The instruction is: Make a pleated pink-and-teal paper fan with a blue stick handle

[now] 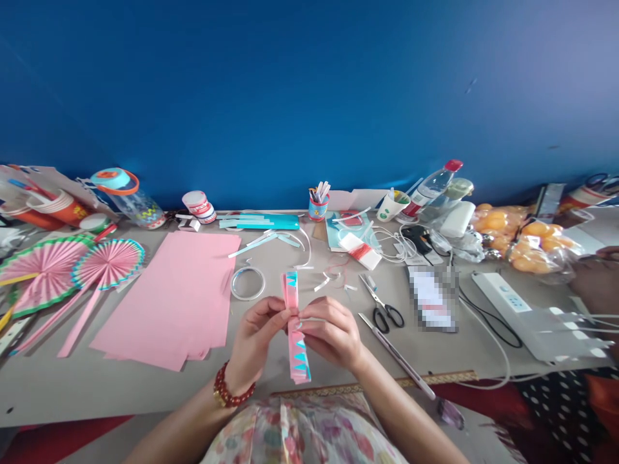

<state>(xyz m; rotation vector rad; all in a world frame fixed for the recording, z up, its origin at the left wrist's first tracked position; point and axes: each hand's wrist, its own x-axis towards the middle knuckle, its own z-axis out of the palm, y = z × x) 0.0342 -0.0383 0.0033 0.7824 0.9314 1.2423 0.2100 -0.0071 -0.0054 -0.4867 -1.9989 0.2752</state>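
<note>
My left hand (255, 336) and my right hand (333, 334) meet over the near table edge, both pinching the middle of a pleated pink paper strip (295, 325) with turquoise zigzag trim. The folded strip stands almost upright between my fingers, its ends sticking out above and below them. A red bead bracelet (227, 388) circles my left wrist. Fingers of both hands are closed on the strip.
Pink paper sheets (178, 296) lie to the left, with two finished pink fans (72, 270) beyond them. Scissors (382, 304), a long metal ruler (401, 357), a tape ring (247, 282), a power strip (500, 293), cables, cups, a bottle (430, 187) and bagged oranges (527, 241) crowd the right and back.
</note>
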